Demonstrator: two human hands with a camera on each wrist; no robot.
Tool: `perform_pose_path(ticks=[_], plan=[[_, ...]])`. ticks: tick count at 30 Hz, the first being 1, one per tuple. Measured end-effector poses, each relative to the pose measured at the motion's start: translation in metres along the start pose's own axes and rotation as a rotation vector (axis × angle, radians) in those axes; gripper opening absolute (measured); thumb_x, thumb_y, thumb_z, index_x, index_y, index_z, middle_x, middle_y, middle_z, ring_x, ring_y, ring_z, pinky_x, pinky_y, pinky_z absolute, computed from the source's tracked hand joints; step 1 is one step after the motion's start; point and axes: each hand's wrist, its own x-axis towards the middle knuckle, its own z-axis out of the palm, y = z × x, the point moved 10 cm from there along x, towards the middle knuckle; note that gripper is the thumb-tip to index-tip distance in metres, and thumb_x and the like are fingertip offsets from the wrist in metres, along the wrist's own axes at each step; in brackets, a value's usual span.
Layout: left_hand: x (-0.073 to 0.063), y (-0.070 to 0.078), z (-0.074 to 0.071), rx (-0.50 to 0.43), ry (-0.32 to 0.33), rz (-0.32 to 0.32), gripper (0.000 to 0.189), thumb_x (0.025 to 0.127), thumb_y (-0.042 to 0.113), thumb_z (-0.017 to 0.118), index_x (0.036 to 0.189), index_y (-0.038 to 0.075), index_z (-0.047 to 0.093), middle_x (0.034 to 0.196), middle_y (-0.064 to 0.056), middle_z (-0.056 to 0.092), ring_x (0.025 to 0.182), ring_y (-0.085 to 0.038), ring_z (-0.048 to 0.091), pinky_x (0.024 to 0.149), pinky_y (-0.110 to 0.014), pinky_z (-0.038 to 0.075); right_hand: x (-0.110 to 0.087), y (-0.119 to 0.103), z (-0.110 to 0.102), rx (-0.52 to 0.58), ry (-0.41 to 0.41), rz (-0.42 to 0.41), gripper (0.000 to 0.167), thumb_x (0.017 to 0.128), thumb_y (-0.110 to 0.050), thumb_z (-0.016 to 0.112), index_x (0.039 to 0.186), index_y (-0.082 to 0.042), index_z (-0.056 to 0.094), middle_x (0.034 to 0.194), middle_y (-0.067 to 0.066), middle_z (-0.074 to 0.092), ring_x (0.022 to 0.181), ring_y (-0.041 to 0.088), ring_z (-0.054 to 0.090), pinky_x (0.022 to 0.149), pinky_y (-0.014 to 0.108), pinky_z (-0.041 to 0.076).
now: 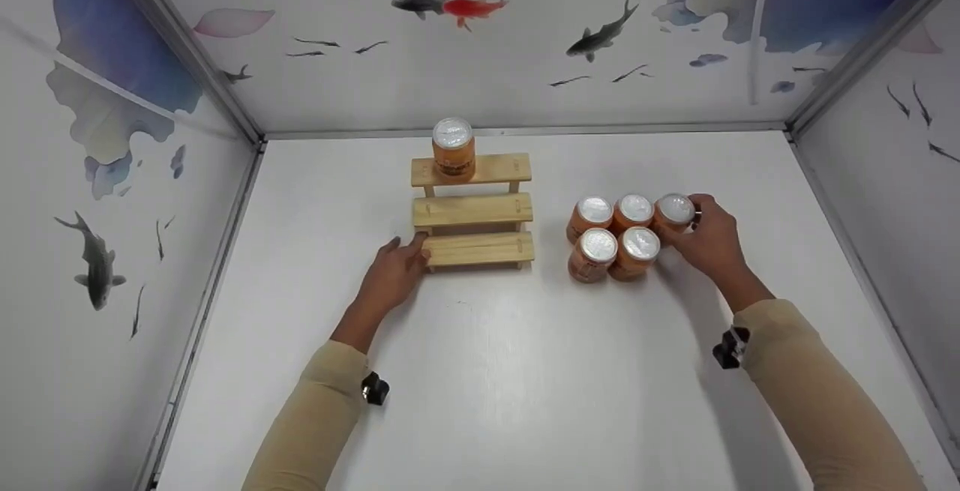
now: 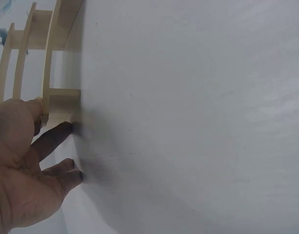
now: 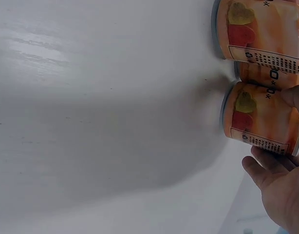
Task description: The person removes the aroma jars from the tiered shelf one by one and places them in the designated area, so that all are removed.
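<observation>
A wooden three-step stand [image 1: 472, 210] is on the white table, with one orange can [image 1: 454, 154] upright at the left of its top step. My left hand [image 1: 394, 273] holds the left end of the lowest step [image 2: 46, 73], the thumb against the board and the other fingers spread below it. To the right, several orange cans with silvery lids stand close together. My right hand [image 1: 709, 236] grips the rightmost can of the back row [image 1: 674, 211], thumb at its near side and fingers round its far side. In the right wrist view this can [image 3: 256, 114] stands beside its neighbours.
Two cans, a left one [image 1: 592, 255] and a right one [image 1: 636, 253], form the front row; two more, a left one [image 1: 589, 220] and a middle one [image 1: 634, 211], stand behind. Walls with painted fish enclose the table [image 1: 487, 378] at the back, left and right.
</observation>
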Motion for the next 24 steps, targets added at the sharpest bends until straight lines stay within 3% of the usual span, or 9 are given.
perform_pose_path(ticks=[16,24], plan=[[-0.005,0.008,-0.005,-0.022,0.023,0.018,0.062,0.118,0.053,0.046,0.167,0.016,0.051,0.162,-0.021,0.060,0.163,-0.055,0.035,0.127,-0.072,0.037,0.003,-0.013,-0.004,-0.106,-0.082,-0.034,0.069,0.102,-0.028,0.081,0.143,0.017,0.049,0.141,0.041,0.061,0.121,0.047,0.062,0.097,0.057,0.053],[0.009,-0.009,0.004,-0.010,0.048,0.052,0.061,0.117,0.054,0.048,0.166,0.018,0.053,0.158,-0.018,0.065,0.162,-0.054,0.038,0.125,-0.073,0.039,0.006,-0.017,-0.004,-0.148,-0.106,-0.056,0.071,0.102,-0.031,0.081,0.142,0.019,0.048,0.138,0.043,0.062,0.126,0.053,0.064,0.103,0.064,0.054]])
